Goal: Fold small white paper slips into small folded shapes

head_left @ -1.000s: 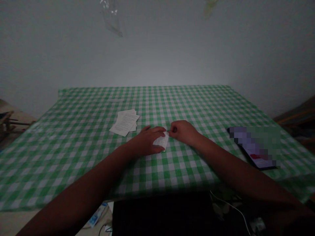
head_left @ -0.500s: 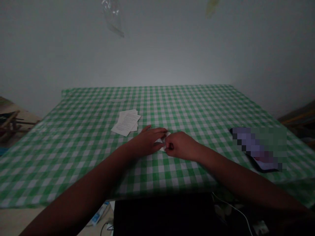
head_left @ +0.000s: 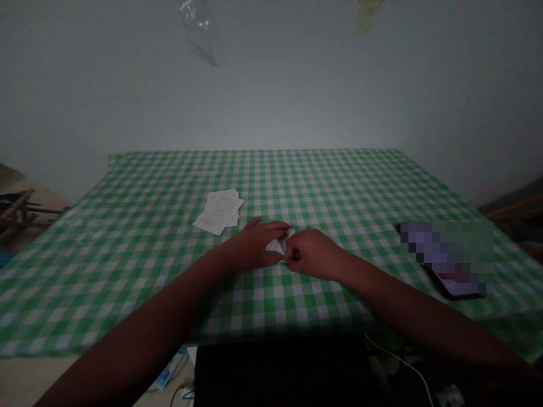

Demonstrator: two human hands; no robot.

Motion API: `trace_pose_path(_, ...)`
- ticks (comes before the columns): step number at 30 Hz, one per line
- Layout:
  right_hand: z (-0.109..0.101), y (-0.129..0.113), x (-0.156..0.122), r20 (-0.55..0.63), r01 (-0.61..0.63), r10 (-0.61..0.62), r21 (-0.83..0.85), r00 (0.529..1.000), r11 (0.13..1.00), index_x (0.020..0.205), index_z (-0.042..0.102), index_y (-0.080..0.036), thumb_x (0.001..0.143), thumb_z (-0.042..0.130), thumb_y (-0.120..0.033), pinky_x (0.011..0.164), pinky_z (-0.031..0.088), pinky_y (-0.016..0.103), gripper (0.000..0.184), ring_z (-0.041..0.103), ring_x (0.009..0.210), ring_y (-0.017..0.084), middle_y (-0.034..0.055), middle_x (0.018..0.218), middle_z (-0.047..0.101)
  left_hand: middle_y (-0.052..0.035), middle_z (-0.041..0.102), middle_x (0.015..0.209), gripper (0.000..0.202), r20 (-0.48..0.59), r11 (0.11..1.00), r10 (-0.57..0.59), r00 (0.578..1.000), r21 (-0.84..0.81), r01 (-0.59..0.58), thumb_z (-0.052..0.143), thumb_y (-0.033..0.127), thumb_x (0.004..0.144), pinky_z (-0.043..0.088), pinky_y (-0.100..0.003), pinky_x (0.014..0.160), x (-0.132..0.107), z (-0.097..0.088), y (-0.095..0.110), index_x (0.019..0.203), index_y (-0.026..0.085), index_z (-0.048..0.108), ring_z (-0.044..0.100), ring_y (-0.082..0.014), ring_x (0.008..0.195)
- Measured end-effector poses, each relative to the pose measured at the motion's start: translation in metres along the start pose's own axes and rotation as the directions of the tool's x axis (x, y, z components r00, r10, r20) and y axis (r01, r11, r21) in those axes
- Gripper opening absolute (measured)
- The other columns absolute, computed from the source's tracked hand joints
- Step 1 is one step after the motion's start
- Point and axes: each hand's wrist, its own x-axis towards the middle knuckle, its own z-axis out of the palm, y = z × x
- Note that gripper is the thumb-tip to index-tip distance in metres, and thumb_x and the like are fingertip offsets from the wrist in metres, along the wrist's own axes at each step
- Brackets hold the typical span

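A small piece of printed white paper (head_left: 276, 245) lies on the checked cloth between my two hands, partly covered by them. My left hand (head_left: 259, 244) rests over its left side, fingers stretched along the far edge and thumb apart at the near edge. My right hand (head_left: 314, 253) is closed, with curled fingers pressed at the paper's right end; the exact pinch is hidden. Beyond my left hand is a loose, fanned pile of printed paper sheets (head_left: 219, 211), which neither hand touches.
The green and white checked tablecloth (head_left: 322, 186) covers the table up to the wall. A phone (head_left: 441, 260), partly pixelated, lies to the right of my right forearm. A clear plastic bag (head_left: 199, 34) hangs on the wall. A white cable (head_left: 407, 362) runs below the table's front edge.
My right hand has shifted very slightly to the right, and more of the printed paper shows between my hands. The left hand stays nearly in place; the whole view has shifted slightly.
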Motion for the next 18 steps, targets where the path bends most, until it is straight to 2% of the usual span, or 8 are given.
trace_pose_path(2, 0.002, -0.001, 0.000, 0.005, 0.000, 0.000, 0.014, 1.000, 1.000, 0.066, 0.066, -0.020, 0.073, 0.069, -0.023, 0.054, 0.026, 0.027, 0.008, 0.051, 0.056, 0.011, -0.0018, 0.064, 0.065, -0.0081, 0.046, 0.152, 0.049, -0.005, 1.000, 0.001, 1.000, -0.002, -0.001, 0.066, 0.039, 0.086, 0.012, -0.056, 0.120, 0.000, 0.000, 0.001, 0.131, 0.025, 0.053, 0.042, -0.0274, 0.140)
trace_pose_path(7, 0.001, 0.010, 0.009, -0.027, -0.133, 0.134, 0.024, 0.991, 0.991, 0.074, 0.069, -0.020, 0.075, 0.068, -0.025, 0.056, 0.029, 0.027, 0.006, 0.053, 0.061, 0.012, 0.0000, 0.072, 0.068, -0.0069, 0.044, 0.153, 0.048, -0.001, 1.000, -0.011, 1.000, 0.006, 0.011, 0.067, 0.035, 0.083, 0.010, -0.058, 0.120, 0.001, 0.000, 0.000, 0.130, 0.027, 0.055, 0.042, -0.0286, 0.140)
trace_pose_path(10, 0.001, 0.009, 0.009, -0.027, -0.097, 0.098, 0.028, 0.995, 0.995, 0.072, 0.068, -0.020, 0.075, 0.069, -0.024, 0.056, 0.030, 0.027, 0.005, 0.053, 0.061, 0.012, -0.0006, 0.071, 0.067, -0.0067, 0.046, 0.152, 0.045, -0.007, 1.000, -0.009, 1.000, -0.003, 0.009, 0.066, 0.034, 0.084, 0.010, -0.059, 0.120, 0.001, 0.000, -0.001, 0.127, 0.027, 0.057, 0.042, -0.0289, 0.140)
trace_pose_path(14, 0.004, 0.001, 0.003, 0.019, -0.017, 0.017, 0.032, 1.000, 0.999, 0.062, 0.065, -0.020, 0.075, 0.069, -0.023, 0.052, 0.026, 0.029, 0.014, 0.048, 0.053, 0.011, -0.0020, 0.062, 0.063, -0.0066, 0.048, 0.150, 0.042, -0.019, 1.000, 0.004, 1.000, -0.019, -0.004, 0.066, 0.035, 0.084, 0.013, -0.059, 0.120, 0.000, 0.000, 0.000, 0.124, 0.027, 0.058, 0.044, -0.0284, 0.139)
trace_pose_path(18, 0.002, 0.010, 0.009, -0.028, -0.135, 0.138, 0.073, 0.990, 0.988, 0.070, 0.067, -0.021, 0.075, 0.071, -0.023, 0.055, 0.032, 0.028, 0.007, 0.054, 0.059, 0.012, -0.0005, 0.069, 0.067, -0.0079, 0.046, 0.152, 0.046, -0.026, 1.000, 0.005, 1.000, -0.013, -0.005, 0.066, 0.034, 0.084, 0.011, -0.058, 0.120, -0.001, 0.001, -0.001, 0.128, 0.027, 0.056, 0.044, -0.0273, 0.139)
